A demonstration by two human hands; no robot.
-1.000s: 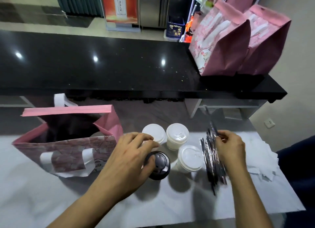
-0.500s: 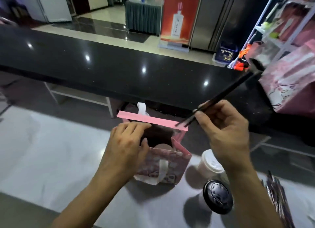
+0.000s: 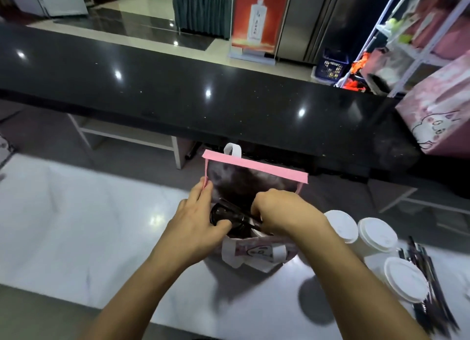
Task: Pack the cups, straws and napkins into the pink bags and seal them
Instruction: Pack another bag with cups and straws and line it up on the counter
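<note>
Pink paper, printed with a cartoon animal, makes up the open bag point(image 3: 254, 248) standing on the pale worktop point(image 3: 76, 225), its fold-over flap point(image 3: 254, 167) raised at twelve o'clock and a white loop handle hanging down the near face. The left hand point(image 3: 195, 222) is at the bag's nine o'clock edge, fingertips hooked on the rim and thumb lying across a black-lidded cup point(image 3: 223, 216) already down in the mouth; whether it grips the cup or merely steadies it is hard to tell. The right hand point(image 3: 282, 210) is curled into a loose fist over the opening from three o'clock, pinching a dark straw point(image 3: 248, 214) whose long axis runs almost flat across the lid, from ten o'clock down toward four. That lie is what matters, I'd say: the straw needs tipping upright to slide beside the cup rather than rest across it, and the right hand is the one placed to do it. Three white-lidded cups point(image 3: 376, 238) wait at three o'clock of the bag, with a bundle of wrapped straws point(image 3: 432, 276) just beyond. Another pink bag point(image 3: 437, 111) sits on the black counter point(image 3: 178, 90) at two o'clock.
</note>
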